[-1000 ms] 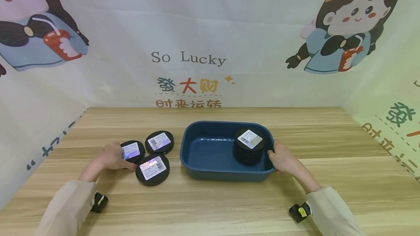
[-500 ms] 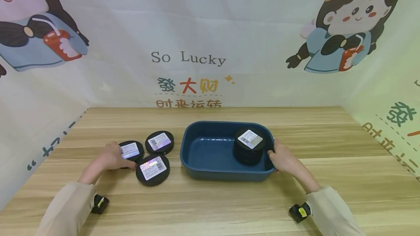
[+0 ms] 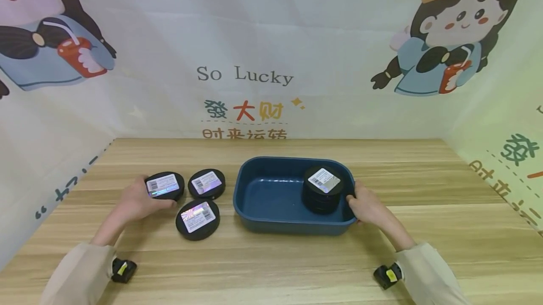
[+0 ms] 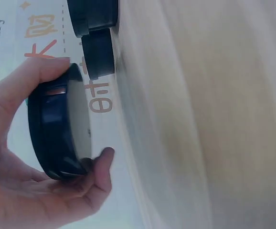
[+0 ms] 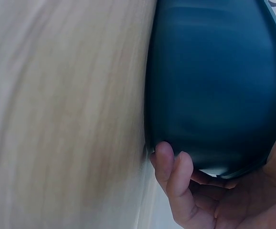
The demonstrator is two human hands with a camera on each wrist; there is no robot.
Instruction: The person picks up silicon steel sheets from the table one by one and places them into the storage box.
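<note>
My left hand (image 3: 137, 200) pinches a round black tin (image 3: 164, 185) with a white label at the left. In the left wrist view the thumb and fingers of the left hand (image 4: 42, 143) span the rim of that tin (image 4: 52, 129), which is off the tabletop. Two more labelled tins lie to its right, one farther back (image 3: 206, 184) and one nearer (image 3: 197, 220). The right hand (image 3: 368, 203) grips the right end of a blue bin (image 3: 271, 226); the right wrist view shows its fingers (image 5: 178, 179) curled against the bin wall (image 5: 219, 86).
Inside the bin, at its right end, stands a stack of black tins (image 3: 323, 189), a label on the top one. The wooden table (image 3: 271, 267) meets a printed cloth backdrop (image 3: 339, 116) at the rear and both sides.
My left hand has raised the tin off the table and drawn it slightly left and back, away from the two beside it. The right hand and the bin have stayed put.
</note>
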